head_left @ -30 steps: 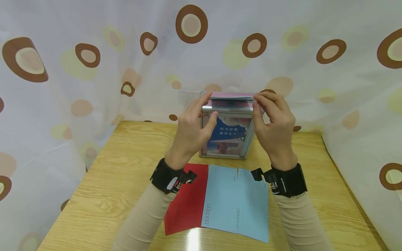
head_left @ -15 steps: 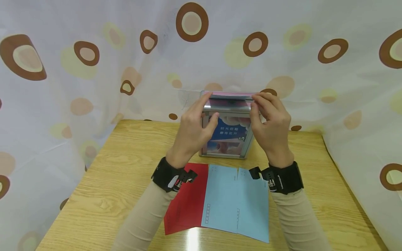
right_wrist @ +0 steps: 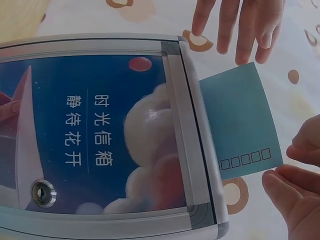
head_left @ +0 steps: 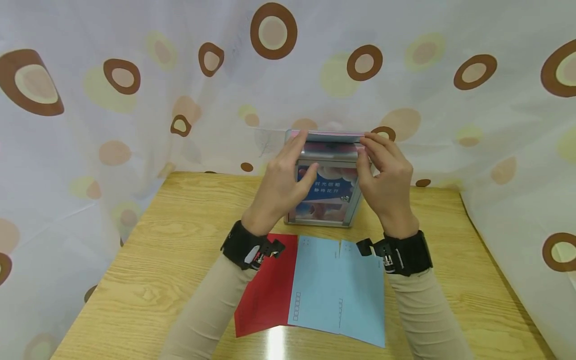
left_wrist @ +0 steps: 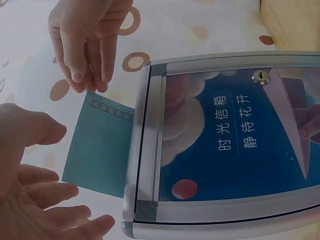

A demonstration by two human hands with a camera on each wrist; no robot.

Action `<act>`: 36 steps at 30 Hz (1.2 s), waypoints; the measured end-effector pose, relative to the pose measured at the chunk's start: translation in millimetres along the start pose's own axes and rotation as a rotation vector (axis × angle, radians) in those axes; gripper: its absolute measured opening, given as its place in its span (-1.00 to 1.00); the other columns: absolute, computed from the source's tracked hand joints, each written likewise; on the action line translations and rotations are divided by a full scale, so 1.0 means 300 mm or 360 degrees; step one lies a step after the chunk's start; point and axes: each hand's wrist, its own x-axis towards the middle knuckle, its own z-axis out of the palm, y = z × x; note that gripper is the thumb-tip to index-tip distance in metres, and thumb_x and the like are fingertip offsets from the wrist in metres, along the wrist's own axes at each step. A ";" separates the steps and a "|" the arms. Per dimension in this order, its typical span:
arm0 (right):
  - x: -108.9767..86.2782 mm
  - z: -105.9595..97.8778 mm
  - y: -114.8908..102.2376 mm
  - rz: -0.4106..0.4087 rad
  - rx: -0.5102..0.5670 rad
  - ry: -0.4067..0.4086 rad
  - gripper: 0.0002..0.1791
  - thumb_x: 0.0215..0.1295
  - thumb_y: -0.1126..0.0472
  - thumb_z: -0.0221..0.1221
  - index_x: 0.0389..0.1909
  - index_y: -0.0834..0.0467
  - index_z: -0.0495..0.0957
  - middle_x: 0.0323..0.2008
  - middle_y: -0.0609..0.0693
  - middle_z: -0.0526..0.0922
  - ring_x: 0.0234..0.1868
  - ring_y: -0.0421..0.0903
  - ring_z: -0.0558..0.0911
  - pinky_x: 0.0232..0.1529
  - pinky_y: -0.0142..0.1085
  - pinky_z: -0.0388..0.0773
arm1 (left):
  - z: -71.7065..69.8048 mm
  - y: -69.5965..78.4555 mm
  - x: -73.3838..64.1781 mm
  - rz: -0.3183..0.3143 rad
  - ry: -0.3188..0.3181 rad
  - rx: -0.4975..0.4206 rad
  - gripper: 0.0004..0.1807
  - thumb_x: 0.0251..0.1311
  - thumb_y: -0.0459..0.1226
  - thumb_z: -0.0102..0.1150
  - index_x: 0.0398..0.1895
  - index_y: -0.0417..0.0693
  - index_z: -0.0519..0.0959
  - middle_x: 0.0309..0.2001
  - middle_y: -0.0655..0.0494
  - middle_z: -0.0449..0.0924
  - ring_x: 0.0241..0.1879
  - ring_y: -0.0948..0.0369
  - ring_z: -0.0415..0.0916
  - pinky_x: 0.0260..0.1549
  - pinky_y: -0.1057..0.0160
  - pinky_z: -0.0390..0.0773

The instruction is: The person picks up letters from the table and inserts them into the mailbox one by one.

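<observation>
A light blue-green envelope (right_wrist: 242, 120) stands partly in the top of a metal-framed mailbox (head_left: 326, 192), its lower part hidden inside. My right hand (head_left: 387, 172) pinches one upper corner between thumb and fingertips; the right wrist view shows that corner at the fingers (right_wrist: 285, 187). On the other side, my left hand (head_left: 283, 187) is spread, its fingers extended by the envelope's opposite edge. Whether the left fingertips touch the paper I cannot tell. A printed picture with white lettering and a keyed lock (left_wrist: 261, 76) mark the mailbox's front.
In front of the mailbox, a red envelope (head_left: 272, 285) and two light blue envelopes (head_left: 315, 285) lie side by side on the wooden table (head_left: 180, 240). A white patterned curtain (head_left: 288, 85) hangs behind and at both sides. Both wrists wear black camera straps.
My left hand has shifted a little to the right and my right hand slightly to the left. The envelope's visible face now leans a bit further back. The envelopes on the table have not moved.
</observation>
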 end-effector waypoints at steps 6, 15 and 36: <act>-0.018 -0.004 0.020 0.0024 -0.0031 -0.0060 -0.71 0.29 0.34 0.13 0.00 0.34 0.62 0.04 0.21 0.65 0.04 0.02 0.62 -0.03 -0.06 0.63 | 0.000 0.007 0.002 -0.0043 -0.0024 -0.0034 -0.31 0.32 -0.27 0.13 0.44 -0.30 0.14 0.43 -0.20 0.19 0.45 0.14 -0.04 0.40 0.13 0.14; -0.104 -0.064 0.015 0.0056 -0.0066 -0.0143 -0.67 0.24 0.33 0.19 0.04 0.28 0.61 0.00 0.21 0.66 0.05 0.07 0.59 0.03 0.03 0.56 | -0.019 0.035 -0.046 0.0012 -0.0010 0.0009 -0.31 0.28 -0.20 0.18 0.42 -0.26 0.22 0.40 -0.16 0.27 0.43 0.07 0.04 0.40 0.08 0.14; -0.569 -0.270 0.011 0.0827 -0.0548 -0.1304 0.23 0.13 -0.43 0.18 0.44 0.44 -0.05 0.35 0.57 0.11 0.31 0.56 0.08 0.25 0.44 0.06 | 0.051 0.011 -0.530 -0.0624 -0.0834 0.0728 0.21 -0.01 0.57 -0.20 0.57 0.02 -0.10 0.53 -0.08 -0.02 0.49 -0.13 -0.32 0.38 -0.35 -0.13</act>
